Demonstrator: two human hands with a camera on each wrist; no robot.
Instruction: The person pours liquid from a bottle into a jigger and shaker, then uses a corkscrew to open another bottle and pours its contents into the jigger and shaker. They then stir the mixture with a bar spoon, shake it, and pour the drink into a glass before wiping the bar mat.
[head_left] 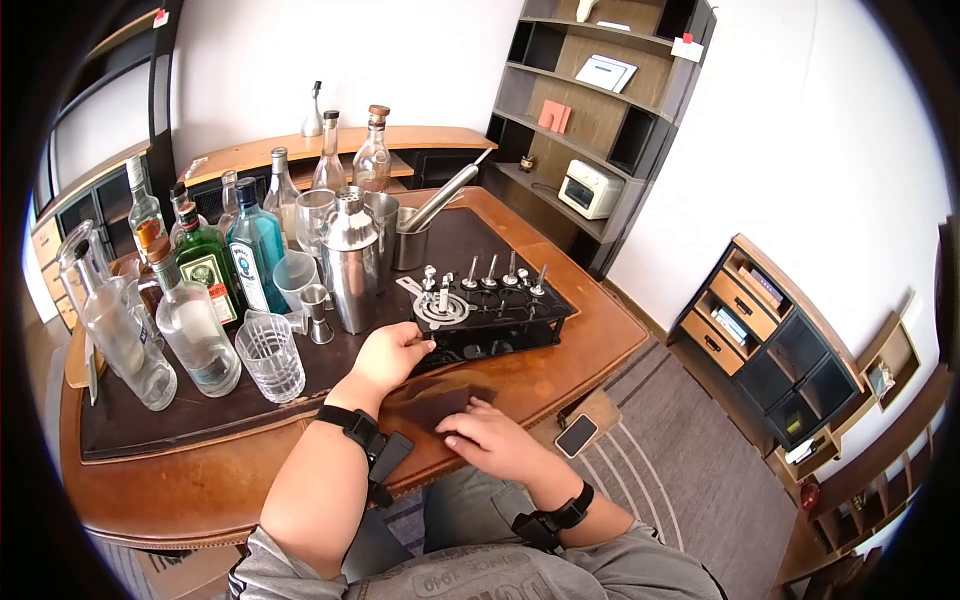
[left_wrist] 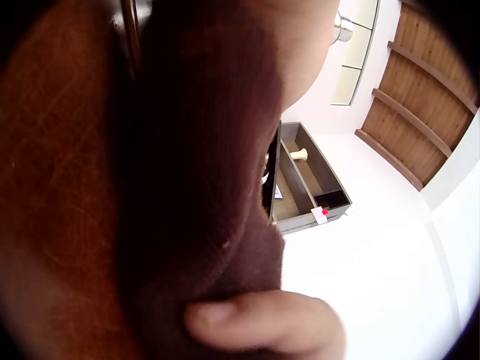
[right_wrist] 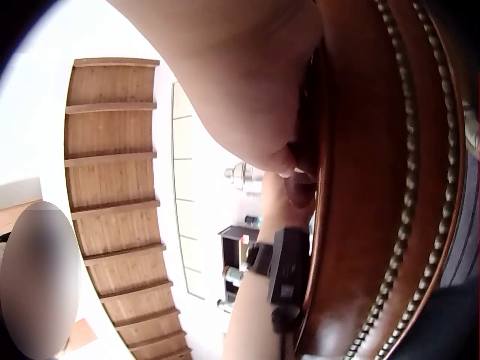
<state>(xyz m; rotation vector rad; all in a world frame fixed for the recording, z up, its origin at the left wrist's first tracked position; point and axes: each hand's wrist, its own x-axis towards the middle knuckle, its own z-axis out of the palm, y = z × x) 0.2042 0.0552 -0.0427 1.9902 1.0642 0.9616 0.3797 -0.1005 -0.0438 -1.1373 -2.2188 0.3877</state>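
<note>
In the head view my left hand [head_left: 388, 358] grips the near left corner of a black rack [head_left: 490, 345], which bears a round strainer and several metal pourers; most of its fingers are hidden. A folded dark brown cloth [head_left: 432, 405] lies in front of the rack, slightly blurred. My right hand [head_left: 492, 438] has its fingers bent at the cloth's right part. The cloth [left_wrist: 195, 150] fills the middle of the left wrist view, with a fingertip [left_wrist: 262, 322] against its lower end. The right wrist view shows my right hand [right_wrist: 240, 82] low at the table edge.
Bottles, glasses, a jigger [head_left: 317, 315], a steel shaker [head_left: 352, 265] and a metal cup with tools [head_left: 411, 240] crowd the left and back of the leather-topped table [head_left: 220, 490]. A phone [head_left: 576, 436] lies on a small surface beyond the table's right edge.
</note>
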